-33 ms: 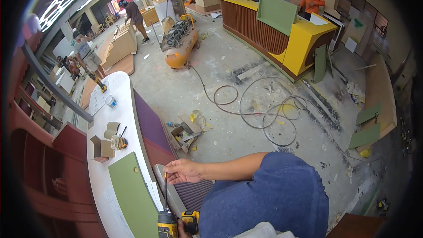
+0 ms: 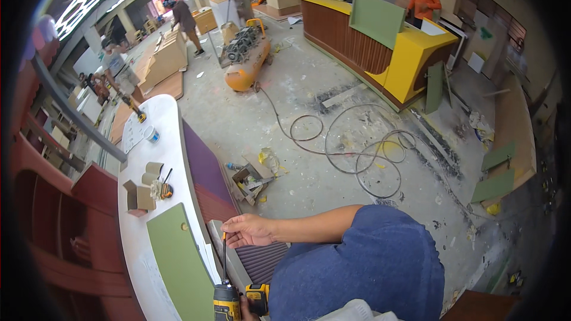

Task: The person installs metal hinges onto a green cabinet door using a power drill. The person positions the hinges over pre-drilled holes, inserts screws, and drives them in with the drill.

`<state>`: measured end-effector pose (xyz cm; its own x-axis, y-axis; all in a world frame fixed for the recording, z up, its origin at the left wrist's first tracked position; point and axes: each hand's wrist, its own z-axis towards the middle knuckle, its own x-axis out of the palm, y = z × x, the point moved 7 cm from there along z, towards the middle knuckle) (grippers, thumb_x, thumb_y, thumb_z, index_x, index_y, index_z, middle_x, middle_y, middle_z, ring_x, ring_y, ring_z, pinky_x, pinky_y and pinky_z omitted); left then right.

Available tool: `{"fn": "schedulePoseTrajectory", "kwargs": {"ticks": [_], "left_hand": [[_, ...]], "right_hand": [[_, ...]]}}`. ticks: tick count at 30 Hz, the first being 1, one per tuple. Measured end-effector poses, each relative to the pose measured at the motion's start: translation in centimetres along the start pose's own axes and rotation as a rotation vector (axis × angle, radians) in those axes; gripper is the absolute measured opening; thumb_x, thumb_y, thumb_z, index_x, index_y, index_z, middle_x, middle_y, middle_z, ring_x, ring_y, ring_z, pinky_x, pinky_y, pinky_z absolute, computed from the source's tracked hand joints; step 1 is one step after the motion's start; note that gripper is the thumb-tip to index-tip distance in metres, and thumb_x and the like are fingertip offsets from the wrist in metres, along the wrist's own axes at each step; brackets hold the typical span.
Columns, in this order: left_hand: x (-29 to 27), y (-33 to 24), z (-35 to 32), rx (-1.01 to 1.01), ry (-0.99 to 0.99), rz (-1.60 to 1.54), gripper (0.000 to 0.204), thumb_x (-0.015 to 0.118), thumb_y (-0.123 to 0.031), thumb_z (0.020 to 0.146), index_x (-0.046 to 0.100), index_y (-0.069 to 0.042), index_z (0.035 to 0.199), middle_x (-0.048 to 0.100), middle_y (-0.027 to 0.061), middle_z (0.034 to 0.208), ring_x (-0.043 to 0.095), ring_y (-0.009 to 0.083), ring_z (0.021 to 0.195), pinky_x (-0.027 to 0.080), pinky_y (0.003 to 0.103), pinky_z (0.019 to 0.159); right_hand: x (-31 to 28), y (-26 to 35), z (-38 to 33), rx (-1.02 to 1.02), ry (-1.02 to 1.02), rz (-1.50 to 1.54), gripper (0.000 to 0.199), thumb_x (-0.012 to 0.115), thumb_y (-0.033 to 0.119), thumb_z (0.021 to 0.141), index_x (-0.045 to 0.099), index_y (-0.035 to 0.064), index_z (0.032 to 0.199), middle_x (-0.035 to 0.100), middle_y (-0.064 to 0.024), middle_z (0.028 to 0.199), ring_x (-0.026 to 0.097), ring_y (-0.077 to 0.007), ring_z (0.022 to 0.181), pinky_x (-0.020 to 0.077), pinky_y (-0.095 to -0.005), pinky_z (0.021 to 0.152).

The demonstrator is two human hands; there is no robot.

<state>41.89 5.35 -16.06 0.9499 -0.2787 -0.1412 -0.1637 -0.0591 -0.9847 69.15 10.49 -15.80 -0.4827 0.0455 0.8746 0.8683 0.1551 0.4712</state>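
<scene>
Drill, gripped by left hand; bit, tip pinched by right hand; bit-fitting apparently being done, steadiness required.

I can read no words or numbers: any marks on the yellow-and-black cordless drill in my hands and the white-and-blue round tub beyond them are too small.

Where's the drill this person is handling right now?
In the head view, the drill is at the lower edge, left of centre, its bit pointing up toward the right hand; the green panel lies to its left.
</scene>
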Motion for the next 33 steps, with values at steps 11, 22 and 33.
{"fn": "schedulePoseTrajectory", "kwargs": {"ticks": [11,22,33], "left_hand": [[-1.8,-0.6,-5.4,0.007,-0.272,-0.150,0.029,0.065,-0.018,0.100,0.066,0.005,0.116,0.068,0.0059,0.087,0.064,0.0171,0.084,0.051,0.033,0.084],[-3.9,3.5,-11.1,0.052,-0.745,-0.204,0.050,0.056,-0.023,0.098,0.055,0.007,0.138,0.065,0.0057,0.087,0.062,0.0174,0.085,0.048,0.032,0.088],[-0.8,3.5,-15.1,0.083,-1.412,-0.235,0.039,0.062,-0.021,0.095,0.066,0.004,0.125,0.068,0.0056,0.084,0.064,0.0169,0.083,0.050,0.034,0.088]], "right_hand": [[6.5,-4.9,3.8,0.189,0.210,0.003,0.016,0.064,0.028,0.105,0.062,0.0135,0.111,0.069,-0.0035,0.102,0.068,-0.0166,0.091,0.0607,-0.0335,0.085],[11.3,-14.1,9.0,0.618,0.477,-0.174,0.032,0.063,0.026,0.103,0.059,0.0062,0.128,0.073,-0.0118,0.107,0.073,-0.0223,0.099,0.0601,-0.0413,0.093],[11.8,-32.1,24.8,0.319,1.097,-1.309,0.024,0.070,0.021,0.098,0.067,0.0024,0.112,0.072,-0.0089,0.093,0.069,-0.0203,0.082,0.0564,-0.0316,0.083]]}}
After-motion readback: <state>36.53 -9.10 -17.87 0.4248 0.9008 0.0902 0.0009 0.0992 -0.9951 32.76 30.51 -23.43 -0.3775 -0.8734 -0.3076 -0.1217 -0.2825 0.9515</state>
